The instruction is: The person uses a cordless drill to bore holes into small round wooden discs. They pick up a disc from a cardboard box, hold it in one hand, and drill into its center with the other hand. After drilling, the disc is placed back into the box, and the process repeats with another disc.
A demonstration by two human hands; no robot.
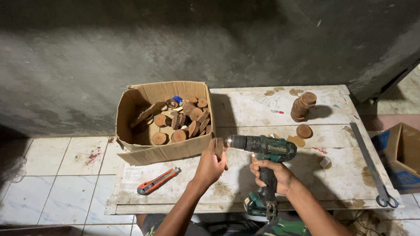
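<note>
**Drill Meets Disc at a Low Worktop**

A person's left hand (211, 164) is clamped on a wooden disc (219, 147), holding it on edge so its flat face meets the nose of a cordless drill (261, 148). The right hand (272, 175) is wrapped tight around the drill's grip, keeping the tool level and aimed straight at the disc, both raised just above the white surface (248, 110). Beyond the left hand sits a cardboard box (144, 154) of similar discs, close enough for an easy reach. A utility knife (158, 181) lies to that hand's left, near the surface's front edge. Beyond the right hand stands a stack (303, 106) of discs, with a long metal strip (368, 162) along the far right edge. Bare surface between leaves the hands working room.
</note>
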